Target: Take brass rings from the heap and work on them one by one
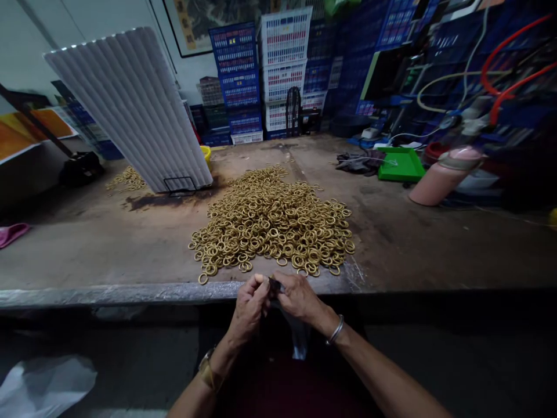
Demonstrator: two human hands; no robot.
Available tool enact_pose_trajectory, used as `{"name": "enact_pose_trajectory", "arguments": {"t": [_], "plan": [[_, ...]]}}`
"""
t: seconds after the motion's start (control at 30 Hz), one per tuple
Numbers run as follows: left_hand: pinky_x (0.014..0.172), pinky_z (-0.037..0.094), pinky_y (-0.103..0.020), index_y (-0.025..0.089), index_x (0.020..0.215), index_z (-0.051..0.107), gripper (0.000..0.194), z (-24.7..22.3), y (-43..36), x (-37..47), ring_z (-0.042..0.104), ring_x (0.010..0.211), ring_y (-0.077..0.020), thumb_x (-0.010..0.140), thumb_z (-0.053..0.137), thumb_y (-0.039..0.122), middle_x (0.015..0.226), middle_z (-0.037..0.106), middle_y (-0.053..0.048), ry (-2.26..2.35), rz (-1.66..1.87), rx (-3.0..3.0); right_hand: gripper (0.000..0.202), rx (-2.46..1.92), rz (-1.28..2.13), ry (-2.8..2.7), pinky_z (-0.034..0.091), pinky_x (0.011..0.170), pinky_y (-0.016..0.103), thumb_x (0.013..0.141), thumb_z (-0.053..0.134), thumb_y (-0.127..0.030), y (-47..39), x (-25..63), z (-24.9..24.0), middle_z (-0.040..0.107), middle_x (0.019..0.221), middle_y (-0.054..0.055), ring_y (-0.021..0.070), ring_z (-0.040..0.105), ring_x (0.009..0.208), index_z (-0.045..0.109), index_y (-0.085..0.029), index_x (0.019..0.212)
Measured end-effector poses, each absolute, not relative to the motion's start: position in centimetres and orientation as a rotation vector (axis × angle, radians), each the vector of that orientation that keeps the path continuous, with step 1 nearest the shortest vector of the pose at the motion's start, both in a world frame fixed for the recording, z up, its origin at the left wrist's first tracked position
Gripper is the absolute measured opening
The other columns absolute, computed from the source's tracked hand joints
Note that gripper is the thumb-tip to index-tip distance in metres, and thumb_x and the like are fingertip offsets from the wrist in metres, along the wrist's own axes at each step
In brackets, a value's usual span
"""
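Note:
At the table's front edge, my left hand (250,305) is closed in a pinch, its fingertips meeting those of my right hand. Whatever it pinches is too small and hidden to name. My right hand (301,297) is closed around a small dark object (274,284) that shows between the two hands. Below the right hand hangs a strip of pale cloth (299,339). Just beyond my fingers spreads a large heap of brass-coloured rings (274,223), a few lying loose near the front edge.
A corrugated grey-white panel (134,110) leans in a black wire stand (180,184) at the back left, more rings (127,179) beside it. On the right are a green tray (400,164), a dark glove (359,162) and a pink bottle (444,180). Stacked crates (285,72) stand behind.

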State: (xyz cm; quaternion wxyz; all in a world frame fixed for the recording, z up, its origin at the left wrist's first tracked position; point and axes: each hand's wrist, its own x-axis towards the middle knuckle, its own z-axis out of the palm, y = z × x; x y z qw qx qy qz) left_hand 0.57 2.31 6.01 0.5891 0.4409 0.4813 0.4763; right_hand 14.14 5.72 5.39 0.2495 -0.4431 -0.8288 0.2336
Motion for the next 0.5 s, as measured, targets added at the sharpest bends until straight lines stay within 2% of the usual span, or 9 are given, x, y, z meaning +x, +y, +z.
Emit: {"name": "enact_pose_trajectory", "arguments": {"t": [0.13, 0.23, 0.4, 0.5], "plan": [[0.040, 0.027, -0.015, 0.017, 0.069, 0.046, 0.032, 6.2, 2.6, 0.3, 0.034, 0.042, -0.0043, 0.076, 0.051, 0.048, 0.052, 0.040, 0.006, 1.151, 1.115, 1.080, 0.018, -1.227, 0.668, -2.287, 0.024, 0.052, 0.022, 0.063, 0.042, -0.008, 5.8, 13.8, 5.8, 0.055, 0.059, -0.001, 0.0111, 0.045, 0.054, 0.054, -0.018, 0.071], [0.040, 0.028, -0.015, 0.016, 0.067, 0.047, 0.032, 6.3, 2.2, 0.1, 0.036, 0.042, -0.0041, 0.076, 0.051, 0.047, 0.053, 0.043, 0.005, 1.157, 1.111, 1.075, 0.018, -1.285, 0.721, -2.319, 0.026, 0.053, 0.022, 0.067, 0.043, -0.010, 6.1, 13.8, 5.9, 0.058, 0.062, 0.000, 0.0119, 0.049, 0.057, 0.057, -0.020, 0.074], [0.036, 0.029, -0.016, 0.017, 0.070, 0.047, 0.027, 6.3, 0.2, 0.1, 0.038, 0.038, -0.0041, 0.076, 0.054, 0.043, 0.057, 0.049, 0.003, 0.984, 1.035, 0.875, 0.023, -1.589, 0.562, -2.350, 0.031, 0.059, 0.023, 0.074, 0.045, -0.017, 7.1, 13.4, 5.0, 0.064, 0.074, 0.004, 0.0160, 0.056, 0.068, 0.060, -0.021, 0.091], [0.034, 0.029, -0.017, 0.015, 0.069, 0.048, 0.028, 5.8, -0.6, 0.1, 0.040, 0.040, -0.0047, 0.075, 0.055, 0.042, 0.065, 0.054, 0.000, 0.858, 1.049, 0.686, 0.024, -1.572, 0.484, -2.343, 0.033, 0.063, 0.024, 0.077, 0.044, -0.020, 7.8, 12.1, 4.8, 0.065, 0.082, 0.005, 0.0163, 0.058, 0.074, 0.056, -0.020, 0.098]]}}
